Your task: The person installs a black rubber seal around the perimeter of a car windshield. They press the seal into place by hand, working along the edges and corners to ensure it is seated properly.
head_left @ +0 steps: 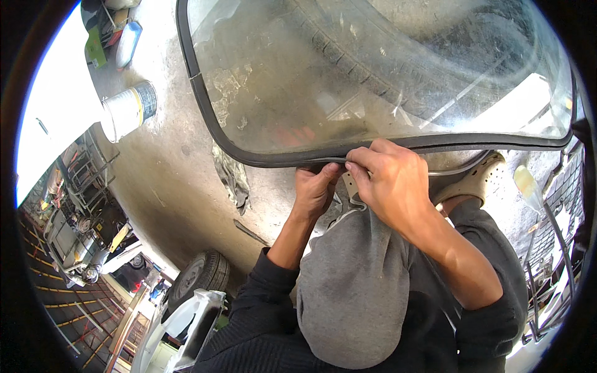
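Observation:
A sheet of vehicle window glass (pixel 267 81) with a black rubber seal (pixel 219 133) round its edge lies in front of me. My left hand (pixel 316 189) is closed on the near edge of the seal, its thumb at the rim and its fingers tucked underneath. Beside it, my right hand (pixel 395 180) pinches a thin dark strip (pixel 337 160) lying along the seal. A greyish length of strip (pixel 460 170) curves away to the right below the seal; whether it joins the pinched piece is hidden behind my right hand.
A tyre (pixel 348 59) shows through the glass. A white bucket (pixel 127 112) lies on its side at left, with a crumpled cloth (pixel 233 177) and a dark tool (pixel 250 232) on the floor. Another wheel (pixel 198 276) stands lower left. Wire mesh (pixel 566 186) is at right.

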Demonstrator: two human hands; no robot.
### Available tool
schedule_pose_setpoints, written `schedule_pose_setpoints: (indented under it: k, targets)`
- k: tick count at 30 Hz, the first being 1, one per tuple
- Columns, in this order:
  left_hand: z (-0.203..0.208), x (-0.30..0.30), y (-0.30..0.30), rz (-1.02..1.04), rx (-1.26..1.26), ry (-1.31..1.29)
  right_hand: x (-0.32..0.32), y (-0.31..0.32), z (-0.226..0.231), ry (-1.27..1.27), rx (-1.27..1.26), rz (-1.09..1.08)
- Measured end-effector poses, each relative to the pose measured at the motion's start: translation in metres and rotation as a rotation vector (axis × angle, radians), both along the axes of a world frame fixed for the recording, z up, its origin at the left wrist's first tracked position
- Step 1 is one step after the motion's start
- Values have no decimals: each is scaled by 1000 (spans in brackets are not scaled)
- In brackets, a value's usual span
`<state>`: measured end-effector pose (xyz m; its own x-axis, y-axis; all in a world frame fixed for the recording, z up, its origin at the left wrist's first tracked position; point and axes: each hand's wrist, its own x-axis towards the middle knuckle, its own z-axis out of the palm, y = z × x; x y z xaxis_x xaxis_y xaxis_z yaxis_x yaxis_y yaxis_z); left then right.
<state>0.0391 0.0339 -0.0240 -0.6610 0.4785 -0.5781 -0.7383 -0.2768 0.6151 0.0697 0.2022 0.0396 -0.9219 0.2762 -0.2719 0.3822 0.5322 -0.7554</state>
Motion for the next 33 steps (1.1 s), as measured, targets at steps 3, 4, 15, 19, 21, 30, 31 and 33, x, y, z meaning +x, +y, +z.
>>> schedule_pose_setpoints:
  k: [3, 4, 15, 19, 21, 30, 31, 33]
  targets:
    - [-5, 0, 1, 40, 42, -2, -7, -8, 2, -123, 93, 3]
    - [-5, 0, 0, 58, 59, -11, -7, -8, 3, -138, 91, 14]
    - [0, 9, 3, 126, -15, 36, -32, -2, 12, -259, 117, 167]
    - [10, 5, 9, 188, 34, -23, -22, -7, 3, -141, 124, 81]
    - [7, 5, 9, 182, 20, 24, -14, -12, 1, -116, 141, 31]
    - [6, 9, 10, 177, -71, 81, -10, -16, 0, -148, 139, 59]
    - [6, 10, 8, 170, -70, 77, -11, -17, 0, -138, 166, 71]
    - [4, 8, 5, 155, -50, 66, -14, -20, 1, -118, 219, 95]
